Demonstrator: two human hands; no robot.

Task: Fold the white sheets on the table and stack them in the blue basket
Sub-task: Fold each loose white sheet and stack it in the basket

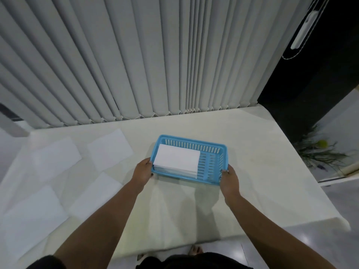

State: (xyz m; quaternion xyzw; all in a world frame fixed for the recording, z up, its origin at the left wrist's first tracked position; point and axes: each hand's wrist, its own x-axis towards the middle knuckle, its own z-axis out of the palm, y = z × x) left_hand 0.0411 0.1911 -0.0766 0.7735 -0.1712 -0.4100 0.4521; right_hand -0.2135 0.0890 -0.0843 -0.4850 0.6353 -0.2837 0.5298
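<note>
The blue basket [211, 166] sits mid-table, with a stack of folded white sheets [177, 160] filling its left part. My left hand [142, 170] grips the basket's left end and my right hand [230, 180] grips its near right corner. Several unfolded white sheets lie flat on the table's left side, one at the back [109, 149], one beside it [56, 159], one nearer [97, 197] and one at the front left [32, 216].
The white table [252, 148] ends at a front edge near my body and a right edge beside a grey floor. Grey vertical blinds [136, 65] hang along the far edge. A plant [318, 152] stands on the floor at the right.
</note>
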